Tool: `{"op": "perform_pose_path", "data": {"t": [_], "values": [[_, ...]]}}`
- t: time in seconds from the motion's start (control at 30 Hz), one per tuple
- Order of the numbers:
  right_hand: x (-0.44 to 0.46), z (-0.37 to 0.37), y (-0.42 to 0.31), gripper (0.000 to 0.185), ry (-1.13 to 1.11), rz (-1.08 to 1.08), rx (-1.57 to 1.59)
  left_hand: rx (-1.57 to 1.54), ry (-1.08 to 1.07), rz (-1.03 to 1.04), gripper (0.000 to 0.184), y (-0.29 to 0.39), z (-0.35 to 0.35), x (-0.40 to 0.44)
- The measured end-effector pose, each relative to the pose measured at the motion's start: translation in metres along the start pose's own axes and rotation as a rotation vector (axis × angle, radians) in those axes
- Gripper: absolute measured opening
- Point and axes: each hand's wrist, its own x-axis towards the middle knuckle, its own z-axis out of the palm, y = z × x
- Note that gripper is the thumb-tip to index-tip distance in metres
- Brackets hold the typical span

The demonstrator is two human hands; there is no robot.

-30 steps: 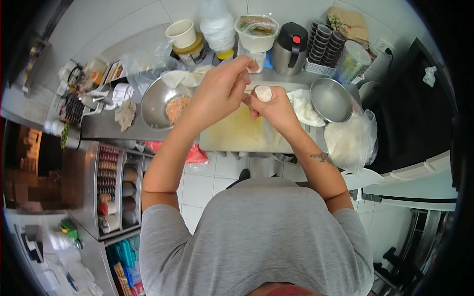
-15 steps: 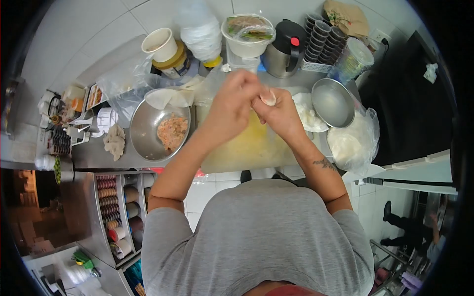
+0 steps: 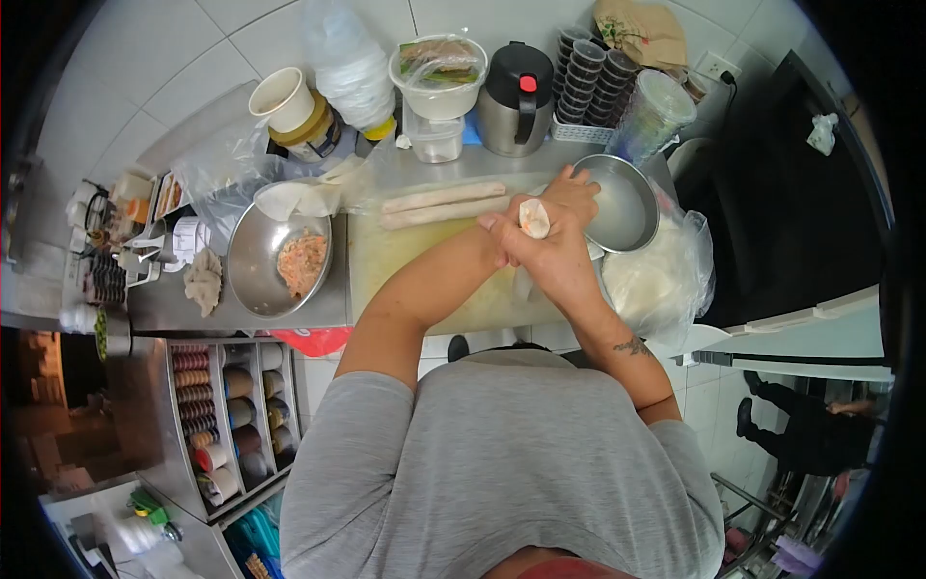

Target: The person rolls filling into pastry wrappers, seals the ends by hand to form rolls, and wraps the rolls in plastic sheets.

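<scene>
White tiled wall [image 3: 174,58] stands behind the metal table [image 3: 174,304]. At twelve o'clock, two pale rolls [image 3: 444,198] lie on a cutting board [image 3: 386,261]. Near one o'clock, the right hand [image 3: 550,251] keeps its fingers closed around a filled roll [image 3: 532,220]; behind it, the left hand [image 3: 573,196] reaches, fingers loosely spread, beside the round metal bowl [image 3: 648,230] at two o'clock.

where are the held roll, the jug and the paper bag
held roll [image 3: 533,219]: head view, on its pale exposed end
jug [image 3: 503,112]: head view, on its silver body, beside the handle
paper bag [image 3: 640,34]: head view, on the middle of its brown front
</scene>
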Motion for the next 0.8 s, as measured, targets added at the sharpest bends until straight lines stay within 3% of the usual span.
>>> {"op": "perform_pose_path", "data": {"t": [0.1,0.2,0.3,0.43,0.53,0.63,0.8], "values": [[0.002,-0.005,0.002,0.025,0.003,0.085,0.073,-0.217,0.125,-0.121,0.024,0.003,-0.017,0.004],[0.004,-0.004,0.005,0.024,0.011,0.165,0.144,-1.176,0.313,-0.016,0.029,-0.050,0.032,0.016],[0.008,-0.002,0.003,0.024,0.014,0.180,0.122,-1.523,0.384,-0.452,0.033,-0.034,-0.069,-0.050],[0.020,0.006,0.002,0.021,-0.010,0.225,0.063,-1.375,0.859,-0.440,0.030,-0.027,-0.115,-0.136],[0.028,0.024,0.002,0.019,-0.029,0.184,0.128,-0.671,0.913,-0.212,0.032,0.000,-0.132,-0.183],[0.034,0.040,0.013,0.016,-0.095,0.120,0.220,0.114,0.789,-0.280,0.036,0.032,-0.143,-0.204],[0.030,0.064,0.003,0.010,-0.159,0.093,0.294,-0.030,0.832,-0.395,0.045,0.040,-0.136,-0.228]]}}
